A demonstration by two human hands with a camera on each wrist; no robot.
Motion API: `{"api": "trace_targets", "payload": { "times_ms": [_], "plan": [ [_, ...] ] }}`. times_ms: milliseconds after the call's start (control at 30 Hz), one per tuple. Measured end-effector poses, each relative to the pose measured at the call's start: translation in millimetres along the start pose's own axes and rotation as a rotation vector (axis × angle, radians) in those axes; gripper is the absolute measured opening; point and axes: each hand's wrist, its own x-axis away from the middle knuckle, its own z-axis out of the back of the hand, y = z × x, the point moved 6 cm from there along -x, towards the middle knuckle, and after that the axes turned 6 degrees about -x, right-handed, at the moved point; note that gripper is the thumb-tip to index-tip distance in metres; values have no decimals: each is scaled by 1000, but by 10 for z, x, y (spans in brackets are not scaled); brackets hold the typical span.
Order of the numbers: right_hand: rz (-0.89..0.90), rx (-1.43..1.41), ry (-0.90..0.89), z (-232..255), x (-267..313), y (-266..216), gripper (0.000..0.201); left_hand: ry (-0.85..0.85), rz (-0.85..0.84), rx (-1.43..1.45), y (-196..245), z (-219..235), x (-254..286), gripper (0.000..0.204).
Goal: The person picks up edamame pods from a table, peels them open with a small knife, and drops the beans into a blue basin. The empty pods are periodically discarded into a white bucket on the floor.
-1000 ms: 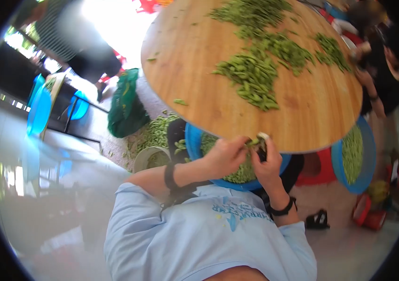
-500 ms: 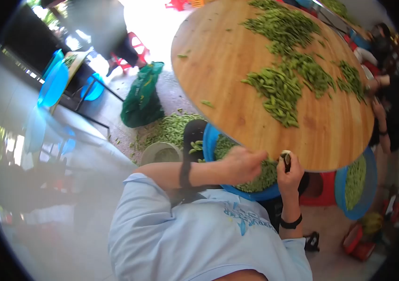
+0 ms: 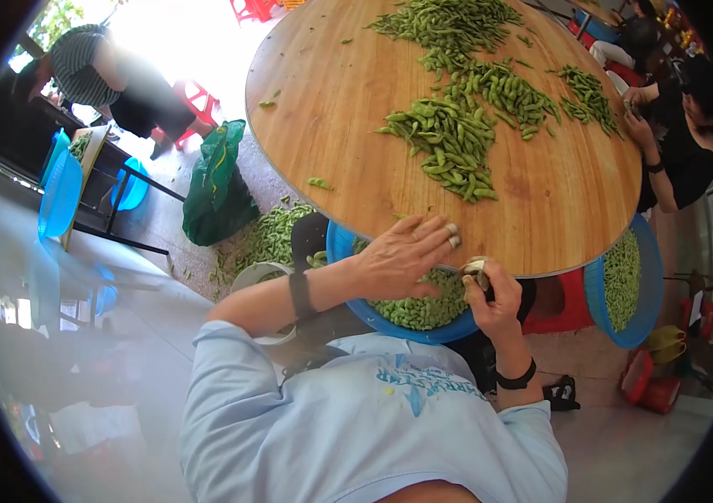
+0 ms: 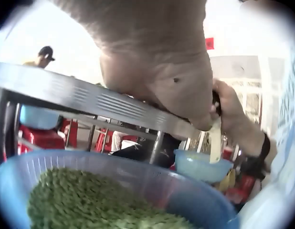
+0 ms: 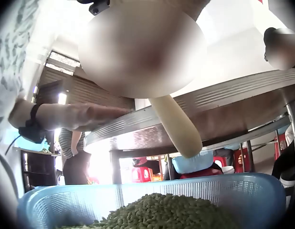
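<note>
My left hand (image 3: 403,258) lies spread at the near edge of the round wooden table (image 3: 331,109), fingers straight over the top, with pale wraps on two fingertips. Beside it, my right hand (image 3: 497,303) is curled round a small dark object (image 3: 480,283) of unclear kind. A pale, long, rounded piece (image 5: 178,129) sticks out below that hand in the right wrist view. Under both hands stands a blue basket (image 3: 341,243) of shelled green beans (image 3: 423,306). Green bean pods (image 3: 449,138) lie heaped on the table.
Left of my legs are a pale bucket (image 3: 260,275), scattered pods (image 3: 277,235) and a green sack (image 3: 218,189). A second blue basket (image 3: 650,293) of beans stands at right, by a red stool (image 3: 562,306). A person in black (image 3: 683,151) sits across the table's right side.
My left hand was at the right hand with a pod, then drew away loosely curled, and now lies spread at the table edge. The right hand stays curled near the edge.
</note>
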Motion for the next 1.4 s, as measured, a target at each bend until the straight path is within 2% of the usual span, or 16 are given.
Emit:
{"api": "trace_targets", "payload": {
  "times_ms": [100,233,300,400,433,533,567,633,700,800,867,967,1100,1200,1267,1400],
  "plan": [
    [4,12,42,0,-33,32,15,-133,-125,-184,-52,-100,17,78],
    [-56,10,63,117,31,179,14,-284,225,-433,-795,154,277,93],
    [-191,-61,85,196,61,289,9,-103,395,-457,-1316,329,654,94],
    [-341,-351,239,300,100,416,9,-105,925,-423,-1996,699,1302,97],
    [-329,-430,265,331,88,451,14,-106,1125,-433,-2067,857,1448,84],
    [-347,-502,316,392,-5,528,19,50,957,-1036,-1908,1076,1343,43],
    [-345,-504,320,379,-42,542,19,50,953,-1039,-1825,1142,1174,43],
    [-417,-546,282,298,-113,597,21,269,561,-314,-1626,1090,528,32],
    [-457,-515,264,302,-125,636,21,218,477,-287,-1652,905,11,26],
    [-501,-507,283,324,-84,703,21,212,525,-186,-1912,636,-523,23],
    [-440,-500,303,342,-45,709,23,129,703,-138,-2160,461,-666,28],
    [-417,-492,310,339,-26,719,25,125,662,-91,-2193,386,-650,26],
    [-427,-543,331,313,-32,624,27,223,677,-321,-1926,536,-320,28],
    [-486,-749,259,94,-30,517,33,253,608,-91,-1614,635,-112,27],
    [-497,-866,102,-164,-72,393,35,215,783,825,-1377,417,-24,18],
    [-594,-1061,84,-395,-173,373,37,246,854,1372,-804,147,5,13]
  ]
}}
